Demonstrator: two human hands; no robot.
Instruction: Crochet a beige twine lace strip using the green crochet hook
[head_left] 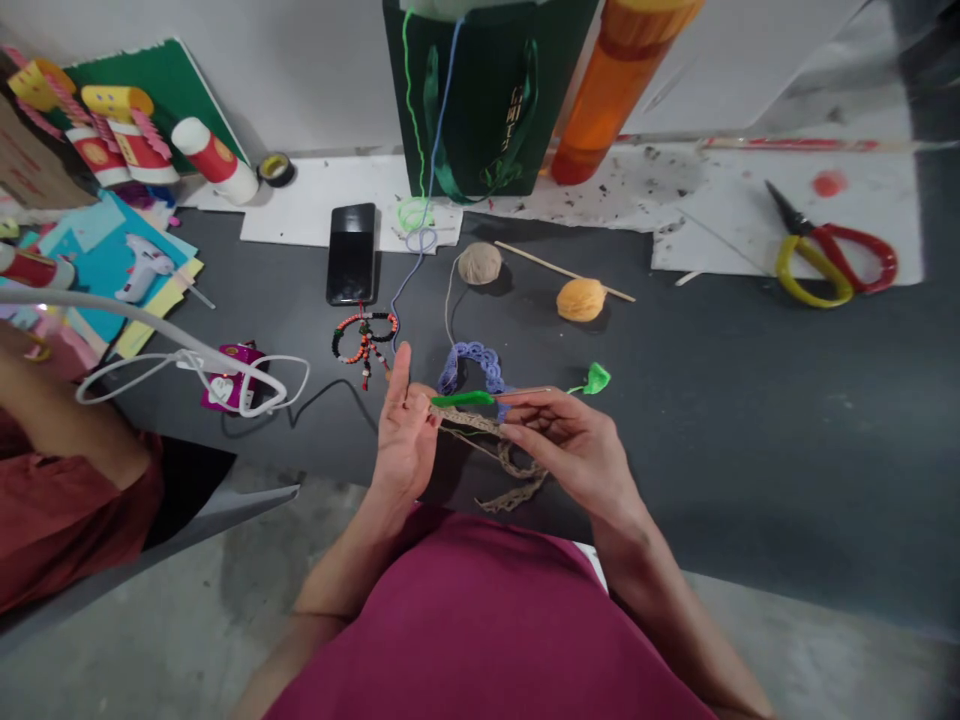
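Observation:
My left hand (403, 440) has its forefinger stretched up while thumb and other fingers pinch the end of a beige crocheted strip (504, 470) that hangs down between both hands. My right hand (571, 445) grips a green-handled crochet hook (480, 398), its tip at the strip by my left fingers. Beige yarn runs from the work to a beige yarn ball (479, 263) on the dark table (750, 400). A purple crocheted piece (472, 362) lies just behind my hands.
An orange yarn ball (580, 299), a wooden stick (562, 271), a small green crochet bit (596, 378), a black phone (352, 252), a beaded ornament (364, 340), scissors (829, 255), a green bag (480, 100) and an orange tube (615, 85) are around. Another person's arm (52, 420) is at left.

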